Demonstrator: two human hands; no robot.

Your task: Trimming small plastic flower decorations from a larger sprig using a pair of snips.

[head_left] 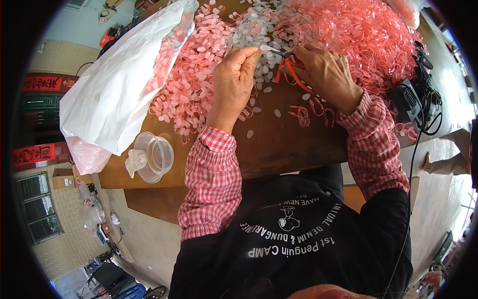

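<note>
Pale oval piece (pixel 266 48) is small, whitish, semi-clear, smooth and rounded; I have it at the fingertips of the left hand (pixel 234 67), above the back part of the table (pixel 294 154). Left thumb and forefinger pinched together on it, as far as I can make out; its near end is covered. Right hand (pixel 326 72) wrapped round a hand tool (pixel 294 74), red-orange handles, dark tip aimed left at the piece. Can't tell from here if tip and piece touch.

Edges: front table edge runs between me and the heaps, slightly bowed by the lens. Widest exposed wood I get is between the forearms, back from that edge. Left side limited by a white bag (pixel 119 79) and, near the front edge, a clear tub (pixel 160 157) with a crumpled off-white thing (pixel 135 162) against its left side. Right side limited by a dark device (pixel 411 99) with black cable. Behind the hands I've got heaps, tight to the knuckles.

Counts: two hands, one tool, one bag, one tub, one device. Three heaps: pink pieces (pixel 194 84) left, whitish ovals (pixel 249 27) middle, glossy red-pink pieces (pixel 353 35) right; too many in each to count. At least four loose ovals (pixel 277 113) on the wood, plus a few loose red loops (pixel 300 115) below the right hand, tangled, no exact number.
</note>
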